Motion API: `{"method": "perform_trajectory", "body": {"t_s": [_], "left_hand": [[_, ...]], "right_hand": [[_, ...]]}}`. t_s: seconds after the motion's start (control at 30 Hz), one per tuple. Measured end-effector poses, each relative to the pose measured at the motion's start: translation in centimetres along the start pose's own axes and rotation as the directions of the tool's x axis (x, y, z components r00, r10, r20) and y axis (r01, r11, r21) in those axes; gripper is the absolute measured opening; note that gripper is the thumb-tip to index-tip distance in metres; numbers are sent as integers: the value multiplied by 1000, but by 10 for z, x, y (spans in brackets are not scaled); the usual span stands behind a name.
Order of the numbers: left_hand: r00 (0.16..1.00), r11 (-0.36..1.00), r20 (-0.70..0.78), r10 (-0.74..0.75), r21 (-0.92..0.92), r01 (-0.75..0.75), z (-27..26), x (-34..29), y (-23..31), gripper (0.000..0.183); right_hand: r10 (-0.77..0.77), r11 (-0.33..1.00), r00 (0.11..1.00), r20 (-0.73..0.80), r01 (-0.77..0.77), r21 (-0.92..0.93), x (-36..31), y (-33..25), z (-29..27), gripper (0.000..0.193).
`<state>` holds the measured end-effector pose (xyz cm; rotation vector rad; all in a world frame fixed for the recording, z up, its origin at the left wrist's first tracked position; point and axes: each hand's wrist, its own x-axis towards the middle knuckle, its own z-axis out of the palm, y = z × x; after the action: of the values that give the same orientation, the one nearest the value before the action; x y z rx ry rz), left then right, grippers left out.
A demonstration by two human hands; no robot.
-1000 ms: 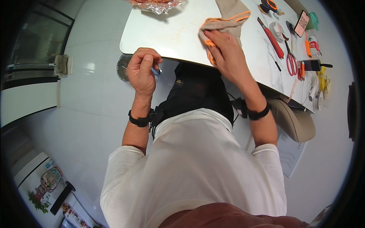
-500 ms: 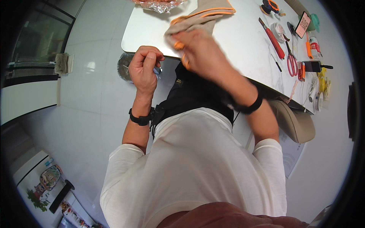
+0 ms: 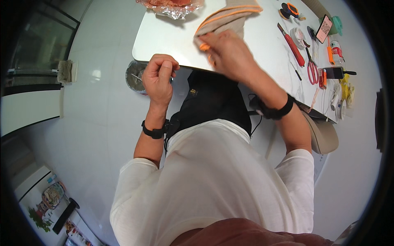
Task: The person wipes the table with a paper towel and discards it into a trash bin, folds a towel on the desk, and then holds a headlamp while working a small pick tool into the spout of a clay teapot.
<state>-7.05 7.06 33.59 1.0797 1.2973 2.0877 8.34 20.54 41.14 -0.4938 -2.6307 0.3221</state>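
On the white table (image 3: 180, 45), a beige cloth (image 3: 232, 20) with orange edging lies partly spread. My right hand (image 3: 234, 55) is closed on the cloth's near end, with a bit of orange edging showing below the fingers. At the table's front left edge, my left hand (image 3: 161, 78) is held as a fist with the thumb on top. A small bit of something shows beside its fingers, but what it grips is hidden. Beyond the left hand, a clear crinkled plastic wrapping with reddish contents (image 3: 172, 6) sits at the table's far left.
Along the table's right lie a red-handled cutter (image 3: 293, 47), scissors with reddish handles (image 3: 312, 71), a black pen (image 3: 296, 73), a white roll (image 3: 298, 37), a phone (image 3: 324, 28) and a bottle (image 3: 336, 51). A bin (image 3: 133, 78) stands below the left corner; a beige seat (image 3: 324, 135) is at right.
My right hand has moved to the right, drawing the near end of the cloth with it. The left hand stays by the table edge, a little lower in the view.
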Motion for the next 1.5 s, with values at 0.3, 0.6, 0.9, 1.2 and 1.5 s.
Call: {"method": "perform_trajectory", "body": {"t_s": [0.3, 0.6, 0.9, 1.2, 1.5], "left_hand": [[1000, 1000, 1, -17, 2, 17, 12, -1, 6, 18], [1000, 999, 16, -13, 31, 12, 12, 5, 9, 19], [1000, 998, -1, -18, 68, 18, 9, -2, 7, 20], [999, 998, 10, -33, 46, 32, 8, -5, 6, 21], [998, 997, -18, -55, 45, 56, 26, -11, 4, 20]], "right_hand": [[78, 996, 996, 35, -77, -36, 50, 47, 2, 33], [205, 958, 974, -97, -220, -183, 70, 103, 3, 33], [14, 999, 999, 34, -12, -52, 8, -3, 1, 38], [164, 986, 985, -45, -164, 5, -47, 29, -27, 32], [32, 999, 999, -38, -31, 29, -16, 6, -7, 30]]}}
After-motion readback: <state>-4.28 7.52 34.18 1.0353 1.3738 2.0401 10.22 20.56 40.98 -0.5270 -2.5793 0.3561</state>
